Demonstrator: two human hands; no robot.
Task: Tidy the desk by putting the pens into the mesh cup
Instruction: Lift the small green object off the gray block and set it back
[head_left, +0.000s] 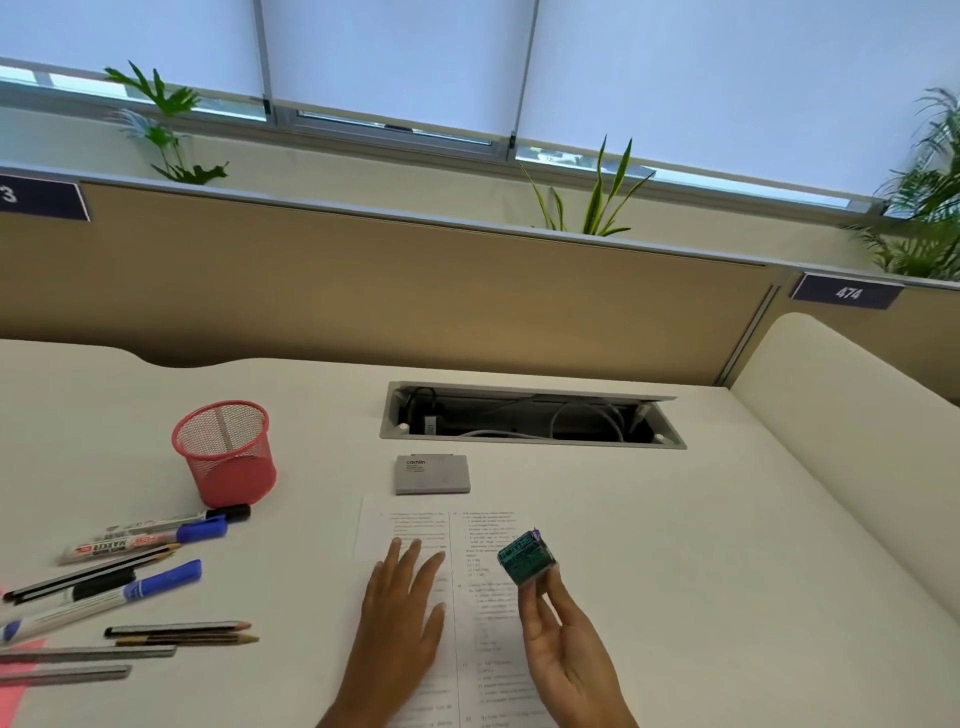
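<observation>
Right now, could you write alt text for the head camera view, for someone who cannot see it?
A person's left hand lies flat on a printed sheet while the right hand holds a small green cube. Left of them, pens lie beside an upright red mesh cup, not in it.

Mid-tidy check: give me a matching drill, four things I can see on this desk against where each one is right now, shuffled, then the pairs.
1 mesh cup
2 grey case
3 green block
4 left hand

A pinched by the right hand
B flat on the printed sheet
C upright, just behind the markers
D between the cable hatch and the printed sheet

Pairs: 1-C, 2-D, 3-A, 4-B
</observation>
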